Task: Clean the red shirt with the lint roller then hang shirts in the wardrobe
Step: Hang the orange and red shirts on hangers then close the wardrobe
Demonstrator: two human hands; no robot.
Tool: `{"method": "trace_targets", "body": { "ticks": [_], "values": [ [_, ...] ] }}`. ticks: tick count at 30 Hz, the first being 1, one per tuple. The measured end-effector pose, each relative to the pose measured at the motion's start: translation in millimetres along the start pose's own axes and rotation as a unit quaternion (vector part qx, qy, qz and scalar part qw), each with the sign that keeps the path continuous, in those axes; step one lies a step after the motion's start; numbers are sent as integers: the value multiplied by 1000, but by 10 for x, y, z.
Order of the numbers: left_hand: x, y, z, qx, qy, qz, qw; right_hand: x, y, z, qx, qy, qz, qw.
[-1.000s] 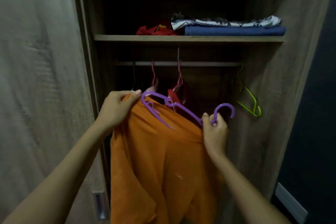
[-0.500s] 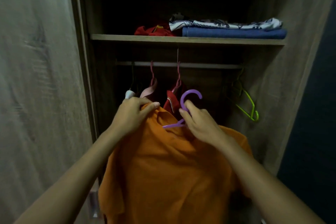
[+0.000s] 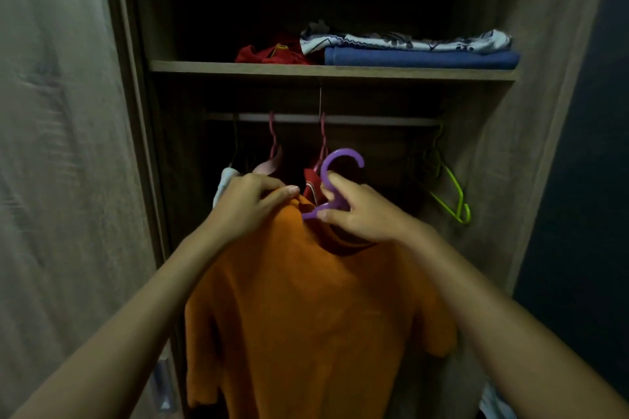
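One orange shirt (image 3: 316, 316) hangs from a purple plastic hanger (image 3: 335, 180) in front of the open wardrobe (image 3: 531, 133), held up between both hands below the rail. Its cloth looks soft and matte, with short sleeves drooping at 8 and 4 o'clock and a darker collar band at the neck. The left hand (image 3: 248, 207) pinches the shirt's shoulder fabric at the collar, fingers curled on the cloth. The right hand (image 3: 360, 214) grips the hanger at the base of its round hook, thumb and fingers closed around it; the hook stands upright, below the rail and apart from it.

At 12 o'clock behind the hands, a red shirt (image 3: 311, 185) hangs from a pink hanger (image 3: 321, 143) on the pale rail (image 3: 340, 119), with another pink hanger (image 3: 274, 150) and a white garment (image 3: 224, 180) toward 10 o'clock. At 2 o'clock a thin lime-green hanger (image 3: 452, 190) dangles bare near the right wall, with open rail between it and the red shirt. Above, a wood-grain shelf (image 3: 211, 66) carries a crumpled red cloth (image 3: 272, 54) beside a folded blue fabric (image 3: 422, 59) topped by a patterned white one (image 3: 408, 41).
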State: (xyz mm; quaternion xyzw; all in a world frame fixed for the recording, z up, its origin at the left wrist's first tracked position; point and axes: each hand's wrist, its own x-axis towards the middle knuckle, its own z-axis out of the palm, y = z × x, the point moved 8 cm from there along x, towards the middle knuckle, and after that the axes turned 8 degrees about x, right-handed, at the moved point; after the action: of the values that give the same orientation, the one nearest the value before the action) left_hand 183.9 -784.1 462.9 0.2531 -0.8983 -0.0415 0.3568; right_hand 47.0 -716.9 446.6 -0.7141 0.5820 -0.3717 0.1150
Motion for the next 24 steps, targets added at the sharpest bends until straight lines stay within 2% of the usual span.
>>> {"method": "trace_targets", "body": {
  "ticks": [3,8,11,12,13,14,16,17,18,19,20,21,24],
  "values": [
    [-19,-56,45,2,-66,-32,997,-28,6,-209,26,61,-8,998],
    [-240,-333,149,-36,-261,-70,962,-35,150,-424,24,104,6,994],
    [-357,-396,293,-56,-299,-93,948,-16,221,-395,1,96,27,995],
    [-369,-371,335,-76,-283,-92,952,-13,270,-384,-8,108,44,993],
    [-369,-315,358,-98,-255,-84,958,-41,300,-417,-34,160,57,985],
    [-360,-267,376,-110,-220,-77,966,-119,317,-488,-64,246,63,965],
    [-342,-174,415,-92,-143,-55,984,-455,263,-564,-73,424,62,900],
    [-337,-119,452,-77,-104,-42,991,-584,297,-486,-40,445,84,891],
    [-330,-63,497,-61,-67,-31,995,-633,376,-327,22,412,120,903],
    [-325,0,553,-46,-33,-19,998,-628,456,-86,100,342,159,921],
    [-319,58,624,-32,-4,-10,999,-618,499,147,164,275,191,928],
    [-317,125,697,-20,19,-5,1000,-617,494,294,206,241,204,926],
    [-330,328,883,-23,67,-5,997,-614,481,303,255,279,206,903]
  ]
}}
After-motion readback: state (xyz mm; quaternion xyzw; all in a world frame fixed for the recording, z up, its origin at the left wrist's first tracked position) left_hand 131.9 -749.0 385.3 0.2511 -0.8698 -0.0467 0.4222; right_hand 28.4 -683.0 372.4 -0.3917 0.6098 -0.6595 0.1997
